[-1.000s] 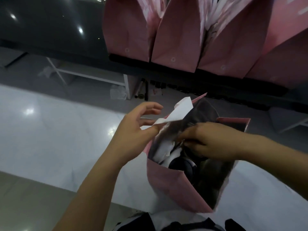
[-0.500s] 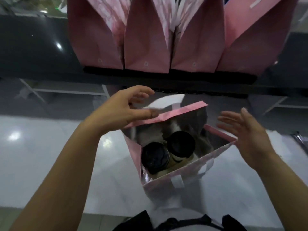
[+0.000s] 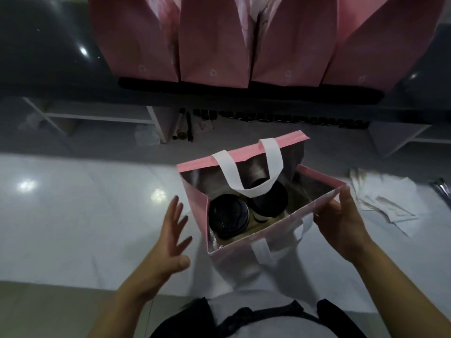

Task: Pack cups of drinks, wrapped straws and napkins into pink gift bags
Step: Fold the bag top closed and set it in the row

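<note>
Pink gift bag (image 3: 196, 206) stands open on the white counter (image 3: 73, 203) directly below us, mouth up, so we look straight down into its silvery lining. Two drinks sit side by side at its left end, the left cup (image 3: 228, 217) and the right cup (image 3: 268, 201). Both are under dark lids and rest on what we take for a tan cardboard carrier. The right end of the bag shows only lining. We see no straw or napkin inside, though the far corners are dim. The far handle (image 3: 246, 167) droops inward over the cups, and the near handle (image 3: 261, 252) hangs outside.

Our right hand (image 3: 341, 223) pinches the near right corner of the rim between thumb and curled fingers. We judge this keeps the mouth square so more can go in. Our left hand (image 3: 170, 237) is flat with its fingers spread and straight, holding nothing. It is just beside the bag's left wall and seems not to touch it, probably ready to steady that side.

White paper packets (image 3: 390, 201) lie on the counter near the right hand, within easy reach. We cannot tell whether they are napkins or wrapped straws. Farther back, a row of pink bags (image 3: 212, 40) stands close-packed on a dark ledge. Each carries a small round mark low on its wall, too small to read. We find no legible writing on the lids or bags.
</note>
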`<state>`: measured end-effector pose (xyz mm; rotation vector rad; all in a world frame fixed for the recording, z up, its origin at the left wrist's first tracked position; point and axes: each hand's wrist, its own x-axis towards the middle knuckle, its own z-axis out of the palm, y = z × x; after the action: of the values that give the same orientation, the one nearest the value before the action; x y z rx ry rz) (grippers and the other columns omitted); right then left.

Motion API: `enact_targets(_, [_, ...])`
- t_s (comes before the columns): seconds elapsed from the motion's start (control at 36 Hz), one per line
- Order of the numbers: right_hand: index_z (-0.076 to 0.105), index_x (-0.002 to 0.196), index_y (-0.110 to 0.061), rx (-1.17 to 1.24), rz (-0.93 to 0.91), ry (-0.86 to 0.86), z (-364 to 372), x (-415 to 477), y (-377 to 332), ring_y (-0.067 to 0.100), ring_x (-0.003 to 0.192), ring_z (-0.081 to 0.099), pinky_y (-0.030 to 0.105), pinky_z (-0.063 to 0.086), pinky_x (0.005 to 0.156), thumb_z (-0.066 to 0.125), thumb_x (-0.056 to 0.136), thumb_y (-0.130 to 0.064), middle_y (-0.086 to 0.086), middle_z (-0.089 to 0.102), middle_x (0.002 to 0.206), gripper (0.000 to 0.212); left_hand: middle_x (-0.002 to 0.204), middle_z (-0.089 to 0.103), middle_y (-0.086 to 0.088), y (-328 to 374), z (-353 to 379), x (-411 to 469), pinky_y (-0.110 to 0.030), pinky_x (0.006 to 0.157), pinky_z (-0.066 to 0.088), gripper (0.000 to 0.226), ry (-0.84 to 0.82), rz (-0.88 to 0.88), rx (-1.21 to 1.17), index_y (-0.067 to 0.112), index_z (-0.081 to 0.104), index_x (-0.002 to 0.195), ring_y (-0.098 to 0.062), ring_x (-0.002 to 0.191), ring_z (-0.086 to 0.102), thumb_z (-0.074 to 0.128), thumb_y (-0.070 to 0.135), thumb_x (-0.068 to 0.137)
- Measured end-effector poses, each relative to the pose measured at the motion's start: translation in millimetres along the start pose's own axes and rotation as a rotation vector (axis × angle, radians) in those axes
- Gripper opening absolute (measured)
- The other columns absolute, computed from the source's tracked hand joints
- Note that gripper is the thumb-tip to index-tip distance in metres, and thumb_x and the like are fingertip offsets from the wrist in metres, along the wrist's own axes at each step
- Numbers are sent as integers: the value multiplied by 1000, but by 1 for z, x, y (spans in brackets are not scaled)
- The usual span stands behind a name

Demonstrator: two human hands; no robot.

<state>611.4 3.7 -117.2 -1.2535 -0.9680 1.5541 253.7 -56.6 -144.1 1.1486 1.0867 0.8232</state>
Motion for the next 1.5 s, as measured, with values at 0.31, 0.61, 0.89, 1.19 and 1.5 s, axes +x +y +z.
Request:
enact_targets(0.31, [47, 143, -11, -3, 99, -119, -2, 1, 9, 32, 123, 58, 39, 45, 101, 64, 52, -91, 12, 65, 131, 123, 154, 44, -1, -13, 22, 20, -34, 102, 53, 112, 40, -87, 235, 33, 34, 153, -20, 136, 50, 94, 48, 60])
enact_targets(0.61, [67, 120, -24, -352, 8, -294, -30, 11, -10, 22, 104, 70, 32, 58, 88, 74, 71, -13, 5, 75, 110, 51, 157, 22, 34, 34, -9, 23, -45, 117, 37, 72, 82, 73, 313, 63, 53, 128, 2, 145, 30, 84, 55, 63])
enact_targets(0.89, [63, 127, -45, -437, -30, -473, -21, 47, -64, -9, 133, 41, 18, 53, 89, 66, 69, -12, -37, 28, 151, 67, 160, 10, 37, 67, -21, 44, -59, 120, 25, 67, 14, 79, 356, 51, 63, 125, -7, 152, 17, 81, 57, 61])
enact_targets(1.19, [71, 118, -16, -507, -31, -422, -21, 67, -65, 15, 125, 54, 40, 51, 98, 79, 64, -18, -19, 41, 148, 55, 155, 35, 19, 72, -22, 54, -59, 114, 36, 52, 83, 110, 320, 32, 74, 116, -14, 146, 34, 82, 44, 66])
enact_targets(1.5, [82, 89, -24, -517, -100, -377, -28, 53, -74, -3, 124, 52, 27, 57, 88, 73, 72, -25, -27, 51, 139, 19, 131, 65, 3, 74, -2, 45, -56, 106, 47, 45, 264, 230, 251, 21, 71, 120, -24, 127, 58, 74, 36, 78])
